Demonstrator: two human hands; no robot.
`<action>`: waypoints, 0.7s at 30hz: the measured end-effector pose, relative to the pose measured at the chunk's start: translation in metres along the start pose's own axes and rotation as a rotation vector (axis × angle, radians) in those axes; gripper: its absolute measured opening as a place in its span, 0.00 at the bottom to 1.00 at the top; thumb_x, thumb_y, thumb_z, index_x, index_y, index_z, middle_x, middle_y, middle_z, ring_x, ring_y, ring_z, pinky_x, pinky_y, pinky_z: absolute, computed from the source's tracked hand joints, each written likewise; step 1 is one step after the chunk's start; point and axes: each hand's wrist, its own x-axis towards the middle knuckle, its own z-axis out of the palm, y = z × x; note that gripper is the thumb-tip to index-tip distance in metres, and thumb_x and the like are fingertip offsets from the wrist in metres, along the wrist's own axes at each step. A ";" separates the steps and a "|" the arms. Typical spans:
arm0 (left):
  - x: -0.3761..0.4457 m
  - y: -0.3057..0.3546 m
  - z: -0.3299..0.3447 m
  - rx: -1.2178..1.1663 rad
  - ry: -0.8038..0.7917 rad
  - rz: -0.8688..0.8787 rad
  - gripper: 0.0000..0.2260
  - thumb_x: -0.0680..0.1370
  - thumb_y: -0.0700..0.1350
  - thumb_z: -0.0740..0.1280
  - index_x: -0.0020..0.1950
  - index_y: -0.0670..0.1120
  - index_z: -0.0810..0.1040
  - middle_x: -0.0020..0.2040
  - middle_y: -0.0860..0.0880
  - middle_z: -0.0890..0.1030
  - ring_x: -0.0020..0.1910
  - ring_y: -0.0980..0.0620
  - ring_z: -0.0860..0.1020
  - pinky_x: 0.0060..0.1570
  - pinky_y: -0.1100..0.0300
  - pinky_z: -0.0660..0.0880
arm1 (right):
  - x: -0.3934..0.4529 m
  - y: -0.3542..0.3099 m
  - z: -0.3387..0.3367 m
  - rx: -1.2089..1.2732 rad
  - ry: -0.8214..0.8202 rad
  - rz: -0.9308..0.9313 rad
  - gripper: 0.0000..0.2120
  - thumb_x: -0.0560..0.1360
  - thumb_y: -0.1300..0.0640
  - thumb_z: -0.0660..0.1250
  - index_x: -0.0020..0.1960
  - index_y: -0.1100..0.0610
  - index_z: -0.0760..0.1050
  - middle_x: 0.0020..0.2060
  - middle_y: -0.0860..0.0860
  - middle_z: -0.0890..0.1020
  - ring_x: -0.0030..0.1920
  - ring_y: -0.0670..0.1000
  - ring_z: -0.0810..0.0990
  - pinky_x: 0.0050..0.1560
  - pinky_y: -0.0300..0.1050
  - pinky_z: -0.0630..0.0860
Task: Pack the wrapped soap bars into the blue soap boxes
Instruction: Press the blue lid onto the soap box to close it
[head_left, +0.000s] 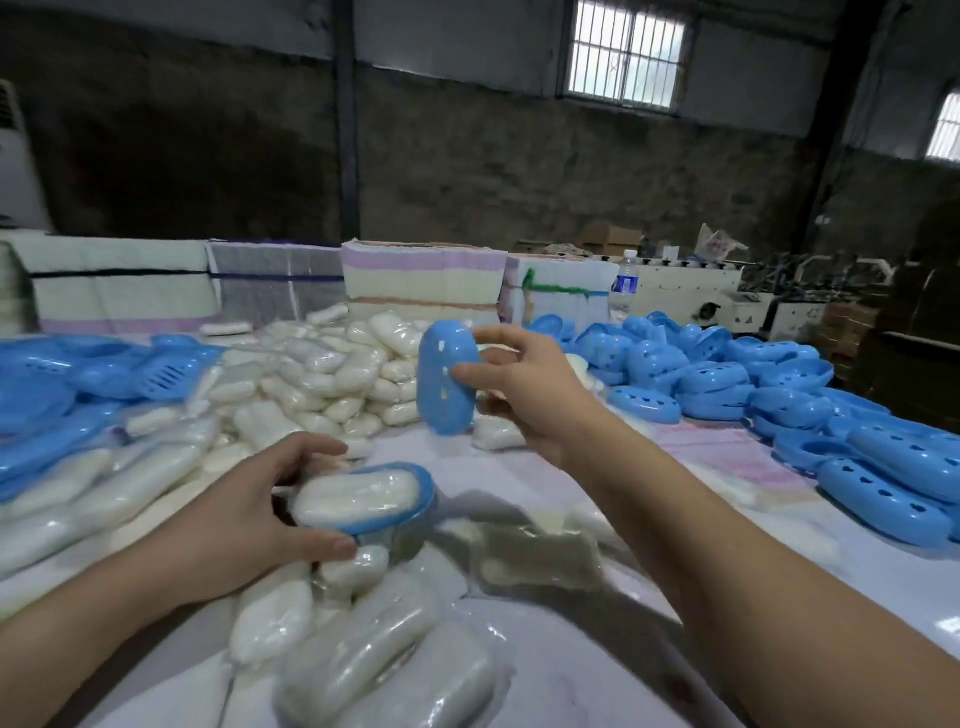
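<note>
- Soap bar (358, 496), white and sealed in clear wrap, lies in the blue box base (415, 506) that I hold low over the table, a little left of centre; the bar fills the base from end to end and stands above its rim.
- My left hand (249, 512) grips that base, thumb curled along its near edge and fingers bent round the far side.
- My right hand (524, 387) is raised above and to the right, pinching a blue box lid (447, 376) between thumb and curled fingers; the lid stands on end, its domed back with small cut-outs turned toward me, well apart from the base.
- More wrapped bars (332, 374) are heaped on the white table (597, 649) behind my hands, and others (374, 644) lie loose just under and in front of my left wrist.
- Loose blue box halves (717, 379) are piled along the right side; those I can see into hold no soap.
- Another blue pile (78, 374) lies at the far left, with slotted pieces among it; what is inside them I cannot tell.
- A water bottle (623, 286) stands upright at the back, beside stacked bundles (423, 280) in pale stripes.
</note>
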 end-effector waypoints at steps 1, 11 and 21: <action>-0.001 0.001 0.001 -0.020 0.005 -0.012 0.35 0.57 0.44 0.85 0.58 0.63 0.75 0.51 0.62 0.83 0.48 0.63 0.82 0.41 0.75 0.74 | -0.006 -0.001 0.014 0.138 -0.073 0.049 0.14 0.73 0.68 0.71 0.56 0.55 0.77 0.37 0.49 0.84 0.35 0.45 0.82 0.32 0.37 0.77; -0.004 0.001 0.001 -0.109 0.005 0.044 0.36 0.64 0.47 0.84 0.65 0.62 0.70 0.58 0.64 0.80 0.55 0.62 0.80 0.50 0.69 0.77 | -0.029 0.026 0.034 -0.211 -0.256 -0.077 0.28 0.72 0.62 0.73 0.63 0.35 0.72 0.35 0.54 0.74 0.39 0.46 0.76 0.45 0.36 0.74; -0.004 0.005 -0.002 -0.117 -0.030 0.019 0.35 0.59 0.55 0.81 0.63 0.67 0.70 0.57 0.61 0.81 0.54 0.57 0.83 0.50 0.58 0.80 | -0.034 0.039 0.036 -0.716 -0.361 -0.243 0.34 0.70 0.48 0.77 0.71 0.40 0.65 0.69 0.39 0.68 0.67 0.37 0.66 0.66 0.38 0.66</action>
